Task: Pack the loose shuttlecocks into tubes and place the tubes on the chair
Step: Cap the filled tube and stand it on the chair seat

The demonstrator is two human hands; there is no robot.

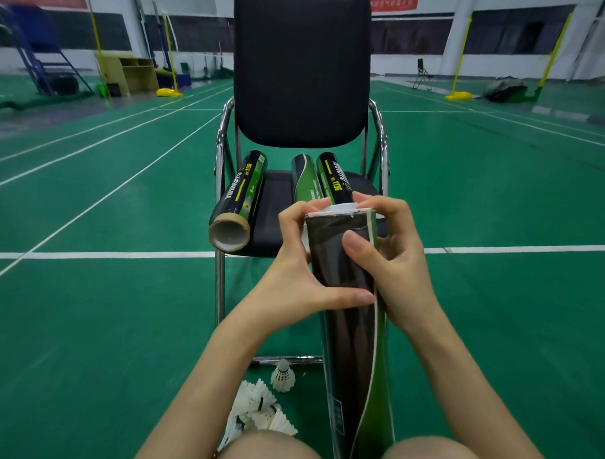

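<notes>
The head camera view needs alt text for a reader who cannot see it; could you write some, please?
Both hands, left and right, grip an upright shuttlecock tube before a black chair holding three tubes. Loose shuttlecocks lie on the green floor.

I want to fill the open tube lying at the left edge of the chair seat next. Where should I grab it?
Grip the open tube around its middle, coming from above. It lies flat with its open mouth overhanging the chair seat's front, so a wrap across the round body probably avoids crushing the cardboard rim.
</notes>
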